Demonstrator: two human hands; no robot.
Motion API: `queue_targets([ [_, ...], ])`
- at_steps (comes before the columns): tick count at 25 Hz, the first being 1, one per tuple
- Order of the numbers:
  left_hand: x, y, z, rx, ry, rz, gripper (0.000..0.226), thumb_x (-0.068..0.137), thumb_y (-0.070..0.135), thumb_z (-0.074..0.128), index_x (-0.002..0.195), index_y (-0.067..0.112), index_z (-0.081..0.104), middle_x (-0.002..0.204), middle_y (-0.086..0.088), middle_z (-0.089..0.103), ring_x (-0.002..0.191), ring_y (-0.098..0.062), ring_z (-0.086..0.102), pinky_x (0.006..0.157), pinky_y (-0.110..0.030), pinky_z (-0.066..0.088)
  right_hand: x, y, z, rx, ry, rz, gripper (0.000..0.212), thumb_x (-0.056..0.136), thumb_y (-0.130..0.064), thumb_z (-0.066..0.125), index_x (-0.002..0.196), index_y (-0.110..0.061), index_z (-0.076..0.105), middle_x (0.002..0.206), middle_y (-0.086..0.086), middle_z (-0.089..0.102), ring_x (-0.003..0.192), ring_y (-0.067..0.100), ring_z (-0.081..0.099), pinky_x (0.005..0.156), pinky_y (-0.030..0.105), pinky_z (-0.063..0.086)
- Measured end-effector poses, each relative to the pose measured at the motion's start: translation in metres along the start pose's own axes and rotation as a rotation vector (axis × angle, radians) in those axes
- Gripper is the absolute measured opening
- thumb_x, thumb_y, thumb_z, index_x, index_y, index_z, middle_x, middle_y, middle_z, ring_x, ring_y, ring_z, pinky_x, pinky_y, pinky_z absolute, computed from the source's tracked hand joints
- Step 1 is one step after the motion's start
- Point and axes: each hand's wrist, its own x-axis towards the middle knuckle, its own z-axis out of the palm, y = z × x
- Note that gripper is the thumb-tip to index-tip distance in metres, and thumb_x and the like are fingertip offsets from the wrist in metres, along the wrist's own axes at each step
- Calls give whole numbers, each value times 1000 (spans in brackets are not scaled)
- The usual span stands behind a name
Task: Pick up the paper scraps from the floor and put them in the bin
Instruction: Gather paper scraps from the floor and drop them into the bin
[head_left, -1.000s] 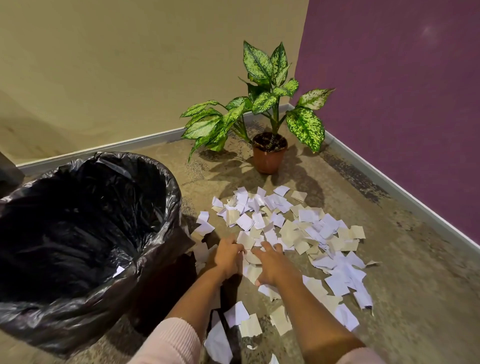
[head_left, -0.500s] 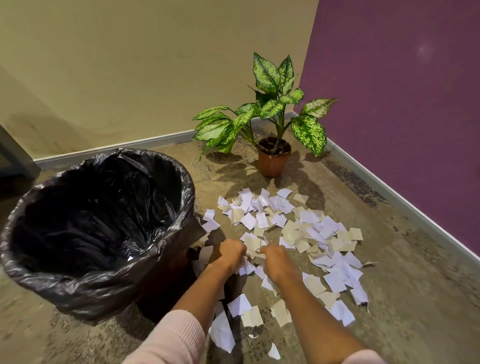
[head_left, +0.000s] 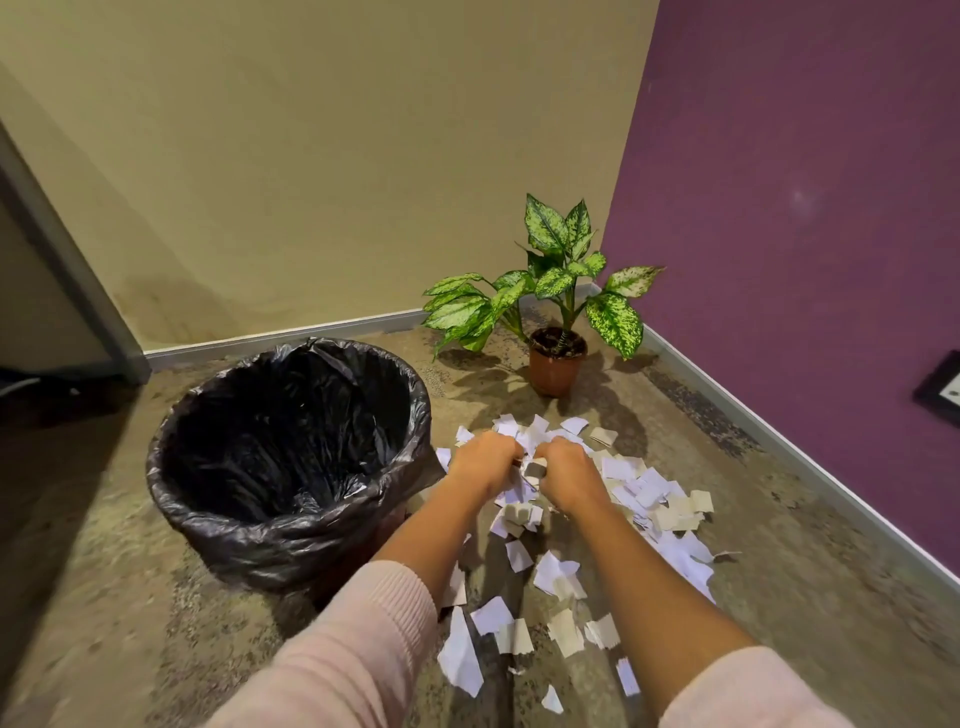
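While raised together over the heap, clenched around a shared clump of scraps (head_left: 530, 470): left hand (head_left: 480, 462) and right hand (head_left: 569, 475), fingers curled shut on paper, a few bits dangling or dropping beneath. By the look of it, mid-carry, with a first handfuls' worth gathered and the bulk not yet cleared. Next, likely a swing leftward across the near rim of the bin (head_left: 291, 452), then a release well inside the black liner; care needed to keep the clump squeezed so loose pieces do not flutter down short of the rim. Largest first: beige wall (head_left: 337, 156) behind, purple wall (head_left: 805, 182) at right, meeting in a corner, pale skirting along both. Below, a mottled brownish floor (head_left: 779, 597), worn dark near the skirting. Bin just left of the hands, lined, mostly empty as far as can be told. Potted plant (head_left: 556, 312) in the corner, apart from the heap. Remaining scraps spread right of the bin, from near the pot back toward the pink sleeves (head_left: 353, 649).
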Motion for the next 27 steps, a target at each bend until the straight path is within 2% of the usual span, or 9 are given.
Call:
queue_targets([
  [4,-15,-3,-53,30,73,-1,15,78,6,61,90,10,69,91,-16,69,90,-35,65,66,-35,47,-4,-30,-43,6,34,-57,31,85,-9,66,115,-16,68,114,14,60,107,35,59,79,36,47],
  [9,-44,-15,-128,44,143,-46,20,76,19,69,96,20,73,91,-10,72,85,-32,65,65,-32,49,-8,-87,-91,40,73,-141,37,83,-15,71,120,-17,68,114,17,61,113,39,57,82,41,50],
  [13,-72,-41,-176,91,203,-91,14,74,24,73,88,20,71,88,-8,71,86,-33,66,65,-31,48,-6,-129,-113,48,125,-237,41,84,-14,70,124,-16,64,113,19,60,110,40,58,85,43,50],
  [17,-106,-75,-209,117,169,-180,19,75,16,72,94,15,70,93,-11,71,88,-32,65,70,-33,50,-10,-175,-115,69,130,-342,51,85,-10,65,135,-19,57,111,19,60,109,40,59,82,41,51],
  [20,-133,-98,-218,167,98,-250,25,73,11,73,97,14,70,90,-10,71,84,-31,64,71,-34,50,-12,-203,-105,70,99,-405,58,87,-9,62,142,-22,50,116,20,60,112,40,58,86,41,50],
  [24,-162,-122,-218,229,-17,-322,29,71,15,75,100,14,71,93,-10,72,88,-31,67,74,-35,56,-15,-233,-90,40,33,-462,56,85,-2,57,138,-19,56,125,19,58,119,37,56,93,38,47],
  [27,-170,-132,-212,281,-62,-346,33,68,12,78,100,12,71,87,-9,71,86,-27,67,70,-32,54,-21,-249,-76,33,-46,-494,51,84,-2,59,133,-18,60,128,19,58,118,38,57,89,37,48],
])
